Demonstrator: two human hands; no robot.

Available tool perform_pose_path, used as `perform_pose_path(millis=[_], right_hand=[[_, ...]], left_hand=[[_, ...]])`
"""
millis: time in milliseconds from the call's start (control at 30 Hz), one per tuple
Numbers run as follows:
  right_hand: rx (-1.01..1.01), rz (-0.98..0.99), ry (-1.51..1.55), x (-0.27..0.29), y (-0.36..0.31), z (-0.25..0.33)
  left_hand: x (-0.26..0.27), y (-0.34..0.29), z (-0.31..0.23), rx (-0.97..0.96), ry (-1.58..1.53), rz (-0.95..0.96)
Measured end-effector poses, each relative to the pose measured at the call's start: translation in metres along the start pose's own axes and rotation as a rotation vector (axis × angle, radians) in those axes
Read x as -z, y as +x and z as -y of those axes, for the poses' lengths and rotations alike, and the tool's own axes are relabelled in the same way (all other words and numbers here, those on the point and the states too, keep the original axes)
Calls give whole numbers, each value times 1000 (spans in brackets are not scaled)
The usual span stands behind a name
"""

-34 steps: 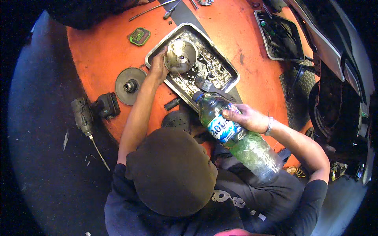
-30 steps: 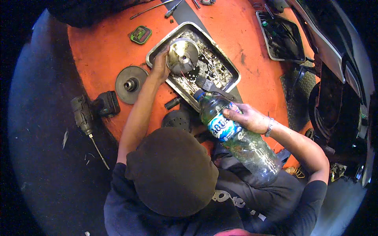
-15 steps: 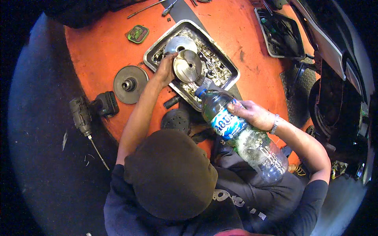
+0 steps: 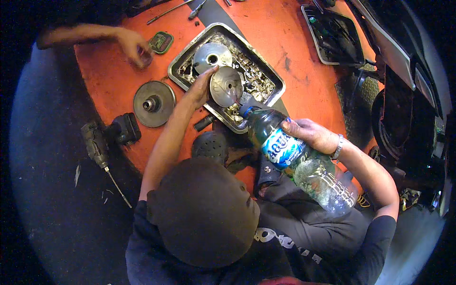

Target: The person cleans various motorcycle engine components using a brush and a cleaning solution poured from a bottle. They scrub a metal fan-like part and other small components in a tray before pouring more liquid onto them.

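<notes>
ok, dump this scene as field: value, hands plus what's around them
left hand: holds dished metal disc over tray
right hand: grips plastic bottle, blue-capped end toward disc
tray: second metal disc inside
left side: hubbed metal disc, cordless impact driver
other person: hand near green-rimmed container

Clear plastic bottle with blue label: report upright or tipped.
Tipped. Seen from above, the bottle shows its long side, neck toward the silver-rimmed rectangular tray.

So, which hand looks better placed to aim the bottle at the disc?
Probably the right hand: it grips the bottle, whose blue top points toward the metal disc. The left hand is occupied, holding that disc over the tray.
</notes>
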State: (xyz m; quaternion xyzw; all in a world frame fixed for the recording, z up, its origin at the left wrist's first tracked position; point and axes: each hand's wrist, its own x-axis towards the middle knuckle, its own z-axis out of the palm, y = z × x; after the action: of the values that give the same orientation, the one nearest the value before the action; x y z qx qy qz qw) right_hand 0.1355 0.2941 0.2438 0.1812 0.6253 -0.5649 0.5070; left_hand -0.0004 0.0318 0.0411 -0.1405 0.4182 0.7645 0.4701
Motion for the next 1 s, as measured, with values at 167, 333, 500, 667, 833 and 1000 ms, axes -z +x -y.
perform_pose_path(millis=[167,333,500,667,833,1000], right_hand=[[50,24,-25,0,1,1],[-25,-14,-58,0,-2,4],[-20,-75,9,1,-3,1],[-12,1,-143,2,-1,-6],[-10,-6,-224,0,-2,-7],[-37,-20,-216,3,-5,-4]], left_hand=[[-3,1,-1,32,27,-5],[-7,-4,1,30,73,-33],[-7,-7,1,-10,86,-5],[-6,-3,2,22,36,-5],[-9,0,0,-13,16,-23],[-10,-2,1,-74,33,-64]])
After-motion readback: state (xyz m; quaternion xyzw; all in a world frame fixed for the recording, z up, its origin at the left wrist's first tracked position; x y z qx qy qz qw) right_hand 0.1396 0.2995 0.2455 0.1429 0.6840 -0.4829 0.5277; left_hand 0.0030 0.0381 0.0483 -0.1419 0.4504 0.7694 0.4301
